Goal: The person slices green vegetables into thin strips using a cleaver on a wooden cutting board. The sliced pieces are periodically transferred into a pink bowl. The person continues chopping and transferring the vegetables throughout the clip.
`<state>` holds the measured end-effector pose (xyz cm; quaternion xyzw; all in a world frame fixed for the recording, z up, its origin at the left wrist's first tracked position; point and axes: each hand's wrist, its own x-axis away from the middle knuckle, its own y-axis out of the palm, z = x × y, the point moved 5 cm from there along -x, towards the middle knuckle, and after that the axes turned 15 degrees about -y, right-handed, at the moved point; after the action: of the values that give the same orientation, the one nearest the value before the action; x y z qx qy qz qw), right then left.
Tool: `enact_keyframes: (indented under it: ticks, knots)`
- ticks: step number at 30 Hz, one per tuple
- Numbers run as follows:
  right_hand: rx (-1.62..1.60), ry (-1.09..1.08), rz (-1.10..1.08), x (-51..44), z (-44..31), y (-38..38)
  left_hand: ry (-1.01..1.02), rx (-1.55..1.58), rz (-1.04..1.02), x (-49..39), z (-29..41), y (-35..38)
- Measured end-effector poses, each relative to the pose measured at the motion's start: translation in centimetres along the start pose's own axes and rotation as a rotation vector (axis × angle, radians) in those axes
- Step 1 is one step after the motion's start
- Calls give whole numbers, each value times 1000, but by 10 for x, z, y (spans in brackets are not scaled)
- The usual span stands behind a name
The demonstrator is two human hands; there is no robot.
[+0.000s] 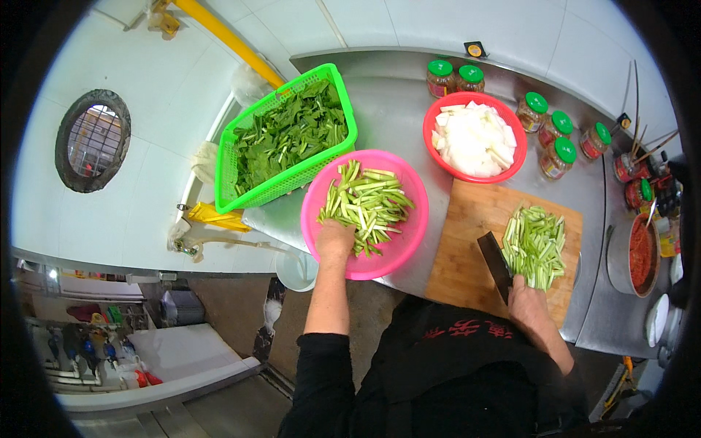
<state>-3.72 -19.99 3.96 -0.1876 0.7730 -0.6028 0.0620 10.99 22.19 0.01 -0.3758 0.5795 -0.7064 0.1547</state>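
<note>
My left hand (pixel 335 240) reaches into a pink plastic basket (pixel 419 219) at the near edge of the pile of cut green stalks (pixel 372 205) inside it. The fingertips are hidden, so whether they grip any stalks is unclear. My right hand (pixel 528 304) is closed around a cleaver (pixel 495 265), its handle covered by the fingers. The dark blade lies over a wooden cutting board (pixel 457 246), along the left side of a second heap of cut green stalks (pixel 534 246).
A green basket (pixel 285 189) of chopped leaves stands at the left, partly behind the pink one. Behind the board, a red basket (pixel 475 178) holds white vegetable pieces. Green-lidded jars (pixel 557 159) line the back. A pot (pixel 621 257) of red sauce stands at the right.
</note>
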Motion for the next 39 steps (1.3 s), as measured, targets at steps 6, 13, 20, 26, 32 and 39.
enact_keyframes:
  ticks: [6,13,20,26,32,39]
  knots:
    - [18,-16,-1,0,-5,-2,-124,127,118,9,7,3]
    - [-19,21,-108,0,-6,3,-173,767,67,-19,-11,46]
    - [-70,28,-116,0,-6,-1,-419,1464,-532,-15,-23,60]
    - [-81,7,-157,0,-5,-2,-416,1290,-351,-26,-16,60]
    - [-11,-80,-126,-2,-9,2,-329,1123,-184,-41,-9,62]
    - [-165,-80,-149,9,-5,-1,-99,1085,-21,-8,-12,37]
